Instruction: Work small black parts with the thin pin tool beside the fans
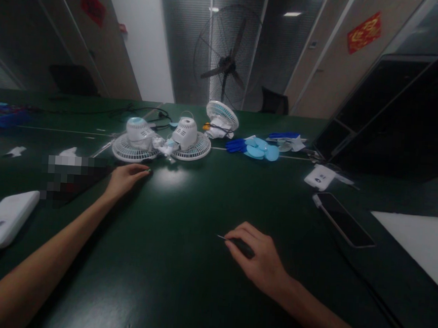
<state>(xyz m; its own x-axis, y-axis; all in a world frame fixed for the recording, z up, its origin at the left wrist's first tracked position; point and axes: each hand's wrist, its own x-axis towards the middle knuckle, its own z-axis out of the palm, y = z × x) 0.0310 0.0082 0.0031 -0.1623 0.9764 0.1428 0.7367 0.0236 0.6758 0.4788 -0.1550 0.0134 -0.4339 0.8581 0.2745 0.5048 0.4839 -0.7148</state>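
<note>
In my right hand [259,258] is a small screwdriver [244,247] with a dark handle, its thin metal shaft pointing left over the green table [182,275]. My left hand [126,180] reaches forward, thumb and fingers pinched at a tiny greenish thing too small to name. Just beyond those fingertips lies a white fan [134,149] with its grille face down. A second white fan [190,145] lies beside it, also face down. Farther back, a third small fan [221,119] rests tilted, with a dark cable about it.
Light-blue fan blades [261,149] and blue gloves [236,145] lie beyond the middle. At right are a phone [344,218], a white box-like device [319,177], a white sheet [422,241] and a large dark monitor [403,116]. A white power bank [8,220] sits at left.
</note>
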